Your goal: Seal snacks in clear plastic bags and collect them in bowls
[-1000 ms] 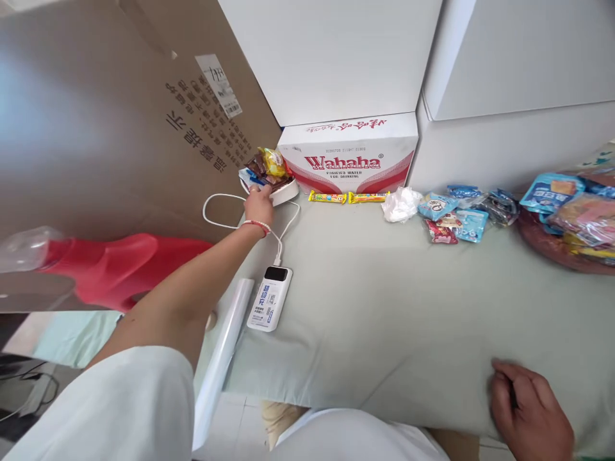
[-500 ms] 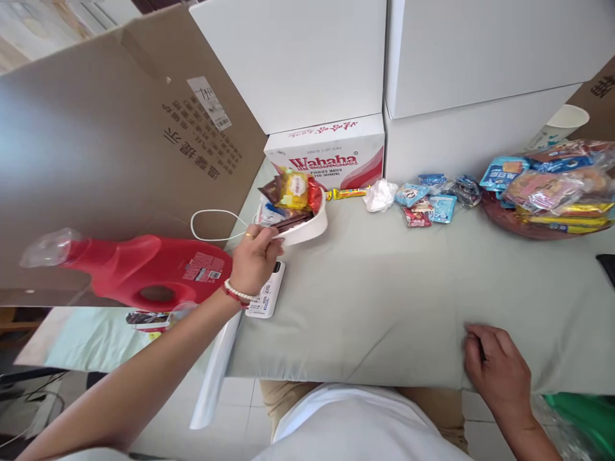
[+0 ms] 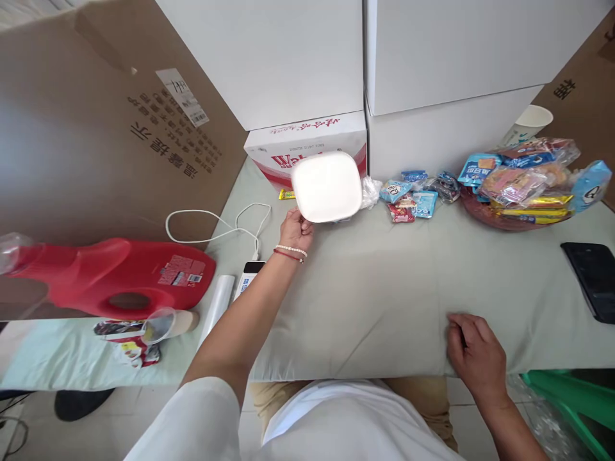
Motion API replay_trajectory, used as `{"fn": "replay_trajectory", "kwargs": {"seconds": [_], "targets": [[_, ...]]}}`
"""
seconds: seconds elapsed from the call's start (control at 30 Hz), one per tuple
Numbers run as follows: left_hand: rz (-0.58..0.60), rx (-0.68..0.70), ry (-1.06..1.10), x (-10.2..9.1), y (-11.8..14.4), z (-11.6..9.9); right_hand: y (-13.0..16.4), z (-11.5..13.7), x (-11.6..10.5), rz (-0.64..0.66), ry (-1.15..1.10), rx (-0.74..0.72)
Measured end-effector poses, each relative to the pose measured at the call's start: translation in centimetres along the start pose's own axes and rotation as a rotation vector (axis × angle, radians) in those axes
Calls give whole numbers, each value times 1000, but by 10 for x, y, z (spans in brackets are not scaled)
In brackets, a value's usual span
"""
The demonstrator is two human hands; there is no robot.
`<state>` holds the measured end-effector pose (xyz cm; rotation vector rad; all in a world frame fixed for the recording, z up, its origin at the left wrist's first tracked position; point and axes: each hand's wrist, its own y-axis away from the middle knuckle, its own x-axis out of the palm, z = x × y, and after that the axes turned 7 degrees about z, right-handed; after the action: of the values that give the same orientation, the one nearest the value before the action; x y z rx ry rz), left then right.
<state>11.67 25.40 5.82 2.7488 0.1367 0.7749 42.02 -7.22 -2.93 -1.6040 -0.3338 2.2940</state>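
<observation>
My left hand (image 3: 296,232) is closed on the rim of a white plastic container (image 3: 327,187). The container is tipped up so that its underside faces me, in front of the Wahaha box. Whatever it holds is hidden from this side. Just right of it lie a crumpled white plastic bag (image 3: 371,192) and several small snack packets (image 3: 425,203). My right hand (image 3: 476,353) rests near the table's front edge, fingers curled in, with nothing visible in them.
A red jug (image 3: 120,275) lies on the left beside a clear cup (image 3: 168,325). Under my left forearm is a white power bank (image 3: 247,276) with a cable. A heaped snack bowl (image 3: 500,216) and a black phone (image 3: 592,280) are on the right. White boxes (image 3: 307,57) stand behind.
My left hand has carried the container rightwards and tipped it, so its underside now shows instead of the packets inside. My right hand stays resting on the table. The view has shifted slightly.
</observation>
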Motion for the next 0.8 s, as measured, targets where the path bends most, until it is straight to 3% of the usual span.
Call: {"fn": "replay_trajectory", "kwargs": {"seconds": [0.2,0.3,0.4,0.5,0.6,0.7,0.8], "targets": [[55,-72,70,-18,10,-7,-1,0,-1,2,-8,-10],[104,-61,94,-27,34,-9,-1,0,-1,0,-6,-13],[170,-33,24,-41,74,0,-1,0,0,8,-25,4],[209,-60,-214,-62,126,16,-1,-3,-2,42,-114,43],[287,-23,-450,-82,180,26,-4,-13,-9,162,-285,125],[441,203,-781,-92,224,25,-16,-30,-21,262,-481,327],[594,466,-1178,-93,247,21,-45,-54,-30,125,-587,540]]}}
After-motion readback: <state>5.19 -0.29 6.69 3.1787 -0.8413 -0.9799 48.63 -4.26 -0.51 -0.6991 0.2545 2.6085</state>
